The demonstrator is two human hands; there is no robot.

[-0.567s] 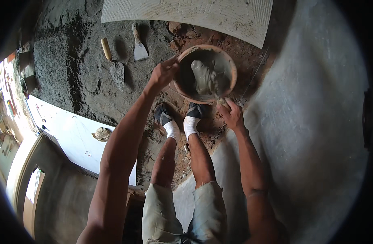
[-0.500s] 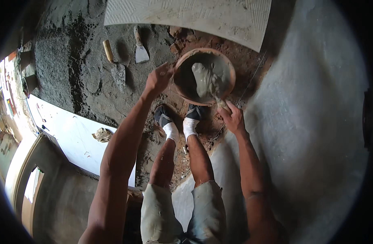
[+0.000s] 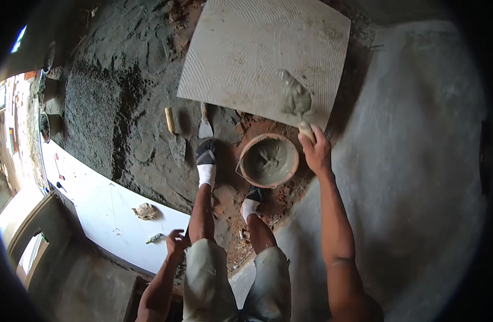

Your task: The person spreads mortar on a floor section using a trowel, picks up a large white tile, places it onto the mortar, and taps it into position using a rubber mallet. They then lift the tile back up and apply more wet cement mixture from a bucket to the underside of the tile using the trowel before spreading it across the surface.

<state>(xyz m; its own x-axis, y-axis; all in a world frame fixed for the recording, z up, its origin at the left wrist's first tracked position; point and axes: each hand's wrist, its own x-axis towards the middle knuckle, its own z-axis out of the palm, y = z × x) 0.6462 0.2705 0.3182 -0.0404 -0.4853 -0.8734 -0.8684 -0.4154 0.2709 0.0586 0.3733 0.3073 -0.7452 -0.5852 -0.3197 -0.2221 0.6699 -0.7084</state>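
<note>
My right hand [image 3: 317, 150] grips the pale handle [image 3: 305, 129] of a tool loaded with a wet grey lump of mortar [image 3: 296, 94], which hides the blade and lies over the large ridged pale tile [image 3: 219, 53]; whether it touches the tile I cannot tell. Just below sits a round clay-coloured bucket [image 3: 246, 147] containing wet mortar. My left hand [image 3: 176, 241] hangs beside my left knee, fingers loosely bent and apart, holding nothing visible. Left of the bucket lie a wooden-handled trowel [image 3: 176, 145] and a scraper [image 3: 205, 127].
A white board [image 3: 107, 206] at lower left bears a crumpled tan item [image 3: 145, 211]. Dark containers [image 3: 53, 124] stand at far left by rough wet mortar [image 3: 96, 107]. A smooth grey surface [image 3: 407, 150] fills the right side. My feet stand among rubble beside the bucket.
My right hand has lifted the mortar from the bucket up over the tile. My left hand has left the bucket rim and dropped to my knee. My left foot has stepped forward; the view has shifted.
</note>
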